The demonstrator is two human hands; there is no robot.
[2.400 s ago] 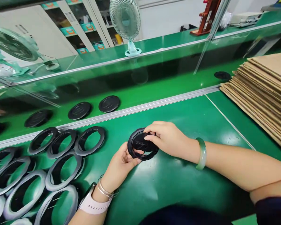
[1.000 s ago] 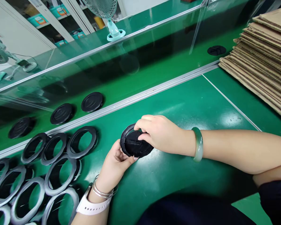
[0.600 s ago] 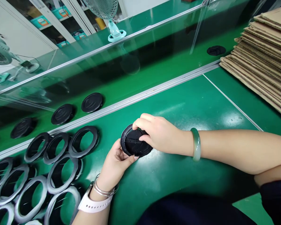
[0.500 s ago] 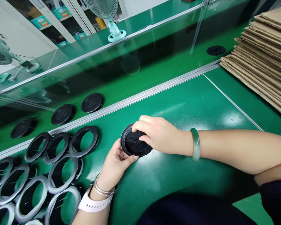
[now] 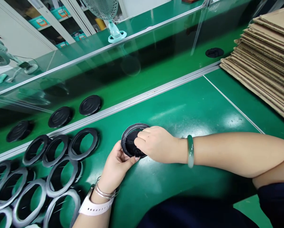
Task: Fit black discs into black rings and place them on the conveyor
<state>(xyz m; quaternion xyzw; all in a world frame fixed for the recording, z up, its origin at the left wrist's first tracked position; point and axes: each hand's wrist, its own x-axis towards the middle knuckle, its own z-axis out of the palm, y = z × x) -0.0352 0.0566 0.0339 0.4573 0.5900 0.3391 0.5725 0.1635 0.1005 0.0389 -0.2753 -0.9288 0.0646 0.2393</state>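
My left hand (image 5: 119,161) is closed on the left edge of a black plastic ring (image 5: 125,136), with the thumb on its lower rim. Inside the ring sits a black disc (image 5: 132,139), tilted, with a sliver of green showing between it and the ring's upper rim. My right hand (image 5: 156,142) is curled over the disc from the right, its fingers closed on the middle and hiding much of it. Several loose black rings (image 5: 73,146) lie on the green table left of my left hand.
Beyond a metal rail (image 5: 153,92), several black discs (image 5: 90,105) lie on a green belt (image 5: 123,98). One more black disc (image 5: 214,52) lies far right. Flat cardboard sheets (image 5: 262,63) are stacked at right. Behind a clear panel stands a fan (image 5: 115,34).
My right hand has curled its fingers over the middle of the disc and shifted slightly down. A gap has appeared between disc and upper rim. My left hand keeps its hold.
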